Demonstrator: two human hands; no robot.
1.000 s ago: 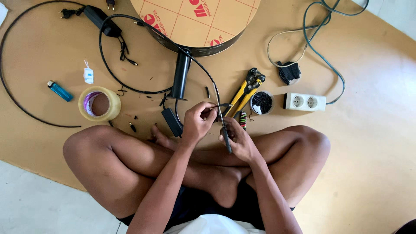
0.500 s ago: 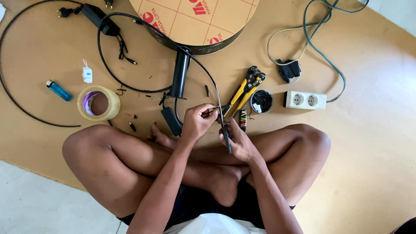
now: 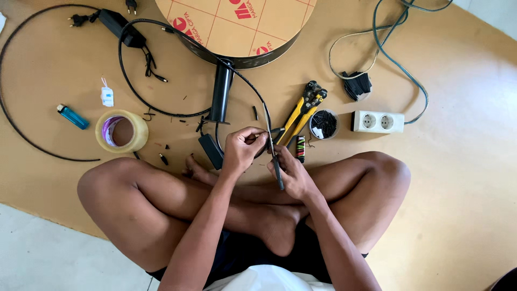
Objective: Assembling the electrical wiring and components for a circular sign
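We sit cross-legged on the floor, our left hand (image 3: 242,149) pinching the black cable (image 3: 257,97) just above our shins. Our right hand (image 3: 293,175) grips a dark tool (image 3: 278,171) against it. Neither hand has shifted over the last second, so the work continues; yellow pliers (image 3: 301,110) lie close.

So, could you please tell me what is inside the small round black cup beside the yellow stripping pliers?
The small round cup holds a heap of short black pieces, too small to identify. Its bottom is covered by them.

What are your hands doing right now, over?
Left hand pinching the black cable end. Right hand gripping a thin dark tool against it. Yellow-handled pliers lying close beyond the hands, not blocking.
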